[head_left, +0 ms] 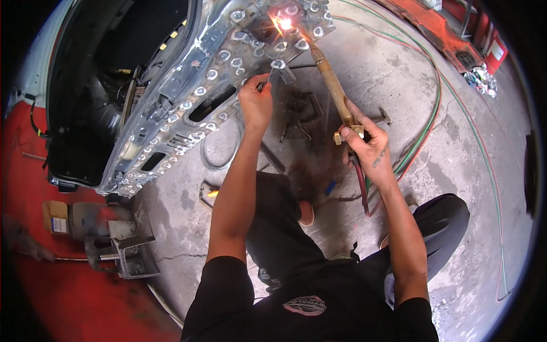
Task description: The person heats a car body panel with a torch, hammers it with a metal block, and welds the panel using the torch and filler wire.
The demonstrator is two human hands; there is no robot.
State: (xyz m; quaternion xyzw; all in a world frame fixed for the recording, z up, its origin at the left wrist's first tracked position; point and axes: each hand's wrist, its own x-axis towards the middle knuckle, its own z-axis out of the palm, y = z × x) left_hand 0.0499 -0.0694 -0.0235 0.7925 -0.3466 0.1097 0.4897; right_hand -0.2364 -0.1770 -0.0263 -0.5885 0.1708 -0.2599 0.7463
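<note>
My right hand (367,145) is wrapped round the lower end of a brass gas torch (331,82), near its valve knob. From the torch tip a bright flame (286,24) meets a bare metal car body panel (225,57) covered in round weld spots. My left hand (255,101) is closed in a pinch below the flame, holding a thin filler rod (274,64) that slants up toward the glow. A small metal bracket (284,74) hangs at the panel's lower edge, just beyond my left fingers. Glare hides the exact point of contact.
Red and green hoses (439,94) loop across the concrete floor on the right. A coil of wire (219,149), a hammer (386,115) and a blue piece (330,187) lie on the floor. Steel brackets (128,256) and a cardboard box (56,216) stand left. A red cylinder (496,54) is far right.
</note>
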